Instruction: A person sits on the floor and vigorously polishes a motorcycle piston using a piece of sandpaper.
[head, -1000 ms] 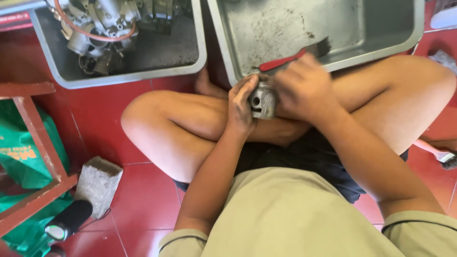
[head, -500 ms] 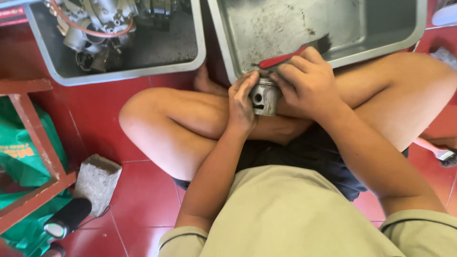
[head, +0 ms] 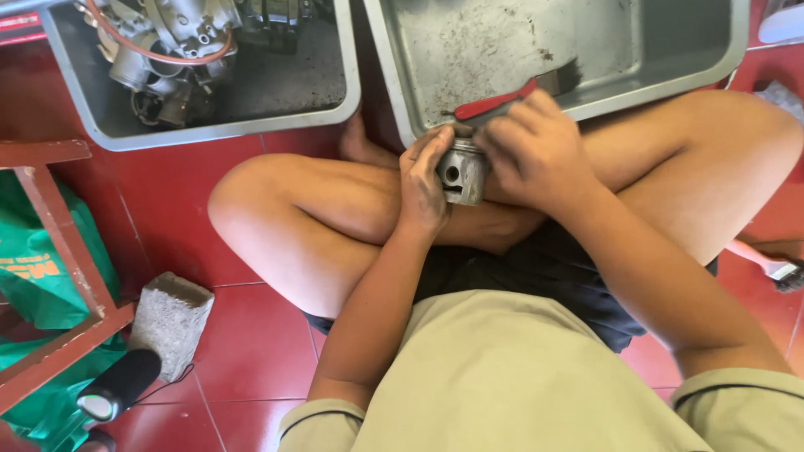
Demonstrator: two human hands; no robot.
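Both hands pinch one grey piston (head: pixel 461 172): left hand (head: pixel 421 188) steadies, right hand (head: pixel 536 151) grips a red-handled brush (head: pixel 511 96). Best to scrub gently, I'd judge

Lighting even and bright; image sharp overall.
Soft daylight, source not identifiable. Mild sheen on the red floor tiles (head: pixel 243 335) and inside the metal tray (head: pixel 502 50). Shadows faint, gathered beneath the crossed legs. Slight motion blur at the right hand (head: pixel 536 151). Minor wide-angle stretch toward the edges.
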